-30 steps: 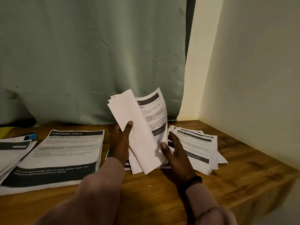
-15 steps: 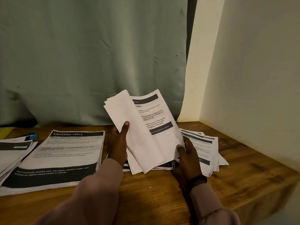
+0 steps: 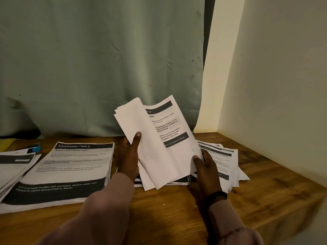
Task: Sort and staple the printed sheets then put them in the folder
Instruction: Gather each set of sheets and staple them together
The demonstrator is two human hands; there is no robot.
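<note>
While hands part them, printed sheets (image 3: 169, 138) — black-banded, fanned

A wooden table (image 3: 177, 218) stands against a curtain (image 3: 99, 68) behind and a wall (image 3: 283, 85) on the right. A sheet stack (image 3: 67, 172) lies at left, a further pile (image 3: 12, 167) beyond it. Scattered sheets (image 3: 228, 165) lie right. Raised sheets (image 3: 159, 142) stand between them.

Dusty-pink knit sleeves (image 3: 109, 206) on both arms, black band (image 3: 215, 196) at right wrist
</note>
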